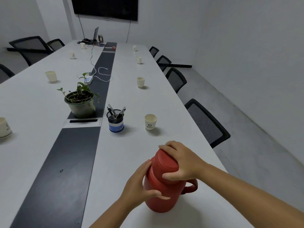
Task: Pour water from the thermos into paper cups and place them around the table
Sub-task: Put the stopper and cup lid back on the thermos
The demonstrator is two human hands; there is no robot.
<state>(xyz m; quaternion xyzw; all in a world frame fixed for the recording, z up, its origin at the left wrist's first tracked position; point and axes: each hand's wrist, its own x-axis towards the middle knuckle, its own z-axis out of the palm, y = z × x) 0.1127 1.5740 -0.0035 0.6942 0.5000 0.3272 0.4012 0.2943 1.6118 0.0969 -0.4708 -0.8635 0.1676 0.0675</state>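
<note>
Standing near the tabletop's front edge, a red thermos is gripped by both hands: the left hand wraps its body, the right hand curls over its lid. Farther back, paper cups line both long edges.

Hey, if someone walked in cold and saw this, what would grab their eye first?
The red thermos at the near table edge: the left hand holds its body and the right hand grips the lid. Next, paper cups spaced along both sides of the long white table, and a potted plant on the dark centre strip.
</note>
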